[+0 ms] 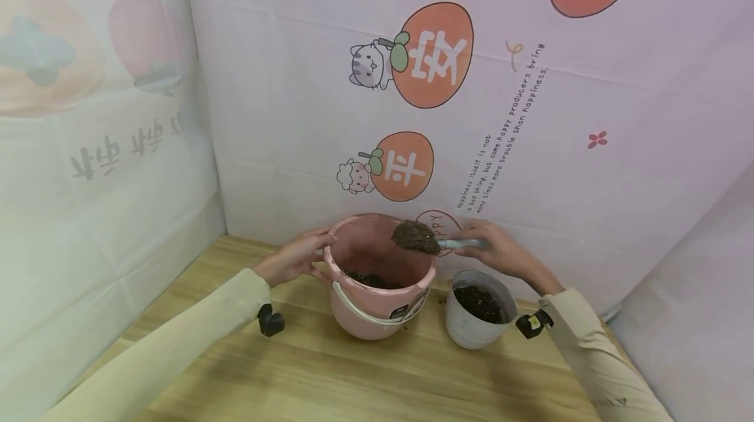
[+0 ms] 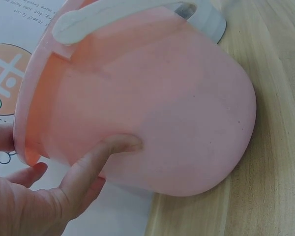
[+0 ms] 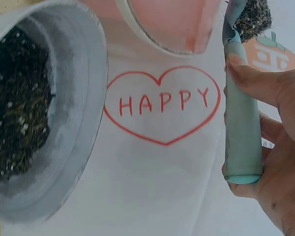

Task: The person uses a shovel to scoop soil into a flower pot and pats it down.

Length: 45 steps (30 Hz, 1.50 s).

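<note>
A pink bucket (image 1: 371,312) with a white handle stands on the table, dark soil (image 1: 372,279) low inside it. My left hand (image 1: 299,256) grips its left rim; in the left wrist view the thumb (image 2: 123,143) lies against the bucket's outer wall. In my right hand (image 1: 495,248) is the pale green handle of a small trowel (image 3: 243,123). Its blade, heaped with dark, fibrous soil (image 1: 415,237), is over the right side of the bucket's mouth. A greyish-white flowerpot (image 1: 469,332), partly filled with soil (image 1: 480,304), stands below my right hand.
The wooden table (image 1: 330,383) backs onto a white printed sheet (image 1: 306,114) hanging close behind the bucket. White sheets also hang at the left (image 1: 106,245) and right (image 1: 695,317). A few soil crumbs lie between bucket and pot.
</note>
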Each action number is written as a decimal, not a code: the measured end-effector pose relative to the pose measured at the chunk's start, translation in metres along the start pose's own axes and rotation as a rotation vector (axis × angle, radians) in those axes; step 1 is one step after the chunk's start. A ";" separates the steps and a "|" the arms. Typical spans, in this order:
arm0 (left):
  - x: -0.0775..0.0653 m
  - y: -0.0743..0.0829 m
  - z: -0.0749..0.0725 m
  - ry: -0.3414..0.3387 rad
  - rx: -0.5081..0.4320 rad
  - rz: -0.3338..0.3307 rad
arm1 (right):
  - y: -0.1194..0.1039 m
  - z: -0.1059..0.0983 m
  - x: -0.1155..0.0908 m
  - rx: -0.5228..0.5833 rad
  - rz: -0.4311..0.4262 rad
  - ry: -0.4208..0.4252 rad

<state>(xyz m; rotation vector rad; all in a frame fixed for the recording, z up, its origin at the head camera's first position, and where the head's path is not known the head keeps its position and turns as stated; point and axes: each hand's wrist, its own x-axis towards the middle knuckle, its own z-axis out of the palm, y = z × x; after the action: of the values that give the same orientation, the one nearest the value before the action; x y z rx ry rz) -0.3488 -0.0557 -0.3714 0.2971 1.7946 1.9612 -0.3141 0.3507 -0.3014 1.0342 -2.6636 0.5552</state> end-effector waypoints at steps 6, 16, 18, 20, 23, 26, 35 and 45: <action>-0.001 0.000 0.000 -0.010 0.008 0.003 | 0.007 -0.014 -0.015 0.007 0.047 0.014; -0.002 0.000 -0.001 -0.023 0.015 0.013 | 0.018 -0.034 -0.045 0.018 0.089 -0.008; -0.002 0.000 -0.001 -0.021 0.014 0.013 | 0.022 -0.036 -0.051 0.027 0.079 -0.007; -0.002 -0.001 -0.001 -0.017 0.012 0.012 | 0.028 -0.037 -0.057 0.039 0.072 -0.011; -0.001 -0.001 -0.001 -0.014 0.010 0.015 | 0.038 -0.038 -0.067 0.057 0.063 -0.017; 0.000 -0.002 -0.001 -0.012 0.008 0.016 | 0.048 -0.040 -0.078 0.067 0.069 -0.034; 0.000 -0.002 -0.001 -0.013 0.013 0.014 | 0.071 -0.040 -0.107 0.092 0.105 -0.102; -0.001 -0.002 -0.001 -0.012 0.016 0.010 | 0.067 -0.039 -0.111 -0.199 0.080 -0.066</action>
<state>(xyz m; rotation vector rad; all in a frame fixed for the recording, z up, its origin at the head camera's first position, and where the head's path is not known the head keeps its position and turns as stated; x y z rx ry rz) -0.3482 -0.0571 -0.3730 0.3228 1.8052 1.9488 -0.2770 0.4790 -0.3217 0.9071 -2.7595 0.2672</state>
